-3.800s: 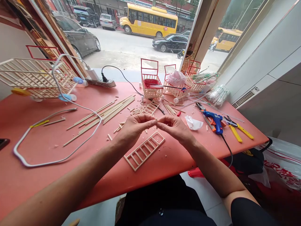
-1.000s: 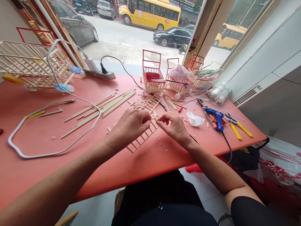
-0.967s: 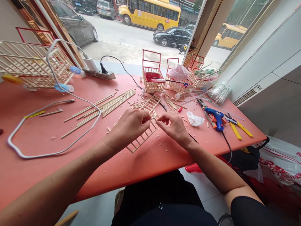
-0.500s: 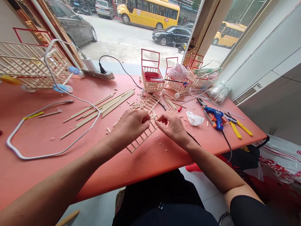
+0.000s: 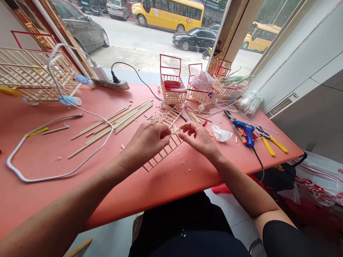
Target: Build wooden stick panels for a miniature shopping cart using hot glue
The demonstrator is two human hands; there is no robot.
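Note:
A ladder-like frame of thin wooden sticks (image 5: 164,152) lies slanting on the pink table. My left hand (image 5: 151,141) is above it with thumb and forefinger pinched on a small wooden stick (image 5: 175,131), whose end pokes out to the right. Just right of that end is my right hand (image 5: 198,140), its thumb and fingers apart with nothing seen between them. Behind the hands lie another stick frame (image 5: 171,117) and short cut pieces. Long sticks (image 5: 134,116) are bundled to the left.
Small stick carts (image 5: 173,92) stand at the back, a bigger one (image 5: 34,75) at the far left. To the right are crumpled tissue (image 5: 222,134), a blue glue gun (image 5: 248,132) and yellow-handled pliers (image 5: 269,141). A white cable (image 5: 57,175) loops over the left side.
The fingers of my right hand have spread and moved slightly off the stick end. My left hand keeps its pinch, almost in the same place.

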